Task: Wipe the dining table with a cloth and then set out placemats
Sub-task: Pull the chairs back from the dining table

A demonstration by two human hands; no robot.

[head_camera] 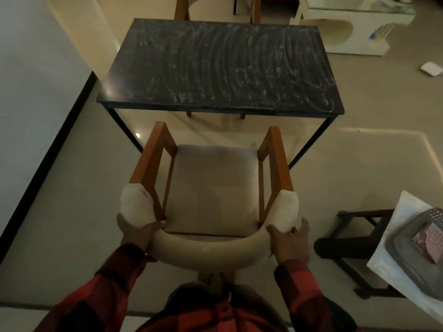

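A dark rectangular dining table (pixel 215 65) on thin black legs stands ahead of me, its top covered in pale curved wipe streaks. A wooden armchair (pixel 211 183) with a beige seat and a padded curved backrest sits between me and the table. My left hand (pixel 137 232) grips the left end of the backrest. At the other end, my right hand (pixel 288 240) holds the padding the same way. Red plaid cloth (pixel 428 240) lies in a grey tray (pixel 407 255) at the right edge. No wiping cloth is in view.
The tray rests on a white-covered surface (pixel 388 262) beside a dark stool (pixel 354 250). Another wooden chair (pixel 182 8) stands behind the table. A white console (pixel 347 27) is at the far right, a white paper (pixel 431 68) on the floor. A wall runs along the left.
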